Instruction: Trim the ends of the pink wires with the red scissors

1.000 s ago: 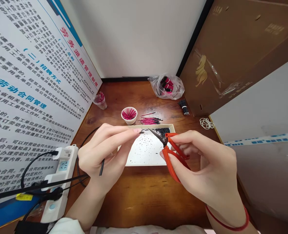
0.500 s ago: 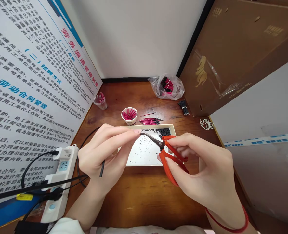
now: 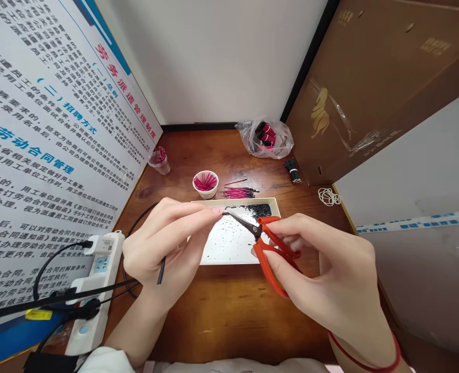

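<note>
My left hand (image 3: 175,233) is closed over the box, thumb and fingers pinching a thin black tube (image 3: 161,270). One end of the tube hangs below the palm; a short dark tip shows at the fingertips, and the middle is hidden by the hand. Red-handled scissors (image 3: 270,254) are gripped in my right hand (image 3: 323,264). Their narrow blades point left and look nearly closed, with the points right at the tube's tip. Whether the blades touch it I cannot tell. Below lies a shallow white box (image 3: 229,243) with small black cut pieces (image 3: 261,210) heaped in its far right corner.
Behind the box stand a paper cup (image 3: 205,192) of red sticks and a pile of red and black sticks (image 3: 239,192). A plastic cup (image 3: 159,165), a clear bag (image 3: 248,140), a black bundle (image 3: 292,170) and white bands (image 3: 329,197) lie around. A power strip (image 3: 93,305) is at left.
Both hands stay almost in place. My right wrist has shifted slightly right, and the left hand has drifted a little left with the tube. Scissor points remain at the tube's tip.
</note>
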### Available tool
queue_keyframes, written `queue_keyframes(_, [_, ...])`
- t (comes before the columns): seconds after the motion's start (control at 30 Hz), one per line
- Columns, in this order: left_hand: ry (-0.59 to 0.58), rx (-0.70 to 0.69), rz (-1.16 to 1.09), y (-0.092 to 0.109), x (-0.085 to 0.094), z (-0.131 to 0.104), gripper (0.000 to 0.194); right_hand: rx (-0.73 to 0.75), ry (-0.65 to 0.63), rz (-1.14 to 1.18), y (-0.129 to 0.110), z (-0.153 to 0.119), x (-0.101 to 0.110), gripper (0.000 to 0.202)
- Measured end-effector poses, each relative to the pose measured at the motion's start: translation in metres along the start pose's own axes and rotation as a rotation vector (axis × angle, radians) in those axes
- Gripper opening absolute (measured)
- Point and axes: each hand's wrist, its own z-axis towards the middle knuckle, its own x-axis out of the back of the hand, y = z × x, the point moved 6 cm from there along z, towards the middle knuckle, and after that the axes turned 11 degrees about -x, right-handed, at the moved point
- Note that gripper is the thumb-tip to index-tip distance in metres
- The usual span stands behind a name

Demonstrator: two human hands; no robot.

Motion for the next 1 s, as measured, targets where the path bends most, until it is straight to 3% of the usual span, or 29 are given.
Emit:
queue_keyframes(0.43, [0.034, 0.071, -0.022, 0.000, 0.000, -0.002, 0.027, -0.105, 0.037, 0.081, 0.012, 0.001, 0.001, 0.019])
queue_keyframes(0.5, [0.053, 0.230, -0.106, -0.006, -0.005, -0.009, 0.024, -0.166, 0.027, 0.167, 0.018, 0.005, -0.003, 0.019])
queue_keyframes(0.6, [-0.015, 0.694, -0.393, -0.020, -0.024, -0.035, 0.013, -0.299, -0.031, 0.354, 0.030, 0.009, -0.016, 0.022])
queue_keyframes(0.67, [-0.055, 1.008, -0.628, -0.021, -0.037, -0.057, 0.008, -0.397, -0.101, 0.470, 0.038, 0.008, -0.028, 0.026])
queue_keyframes(0.73, [-0.038, 1.235, -0.799, -0.017, -0.045, -0.073, 0.011, -0.498, -0.178, 0.572, 0.044, 0.006, -0.041, 0.029])
queue_keyframes(0.83, [-0.013, 1.405, -0.953, -0.009, -0.049, -0.081, 0.019, -0.618, -0.287, 0.701, 0.046, 0.002, -0.055, 0.031])
queue_keyframes(1.0, [-0.060, 1.474, -1.075, -0.004, -0.053, -0.080, 0.026, -0.705, -0.349, 0.826, 0.046, 0.003, -0.063, 0.036])
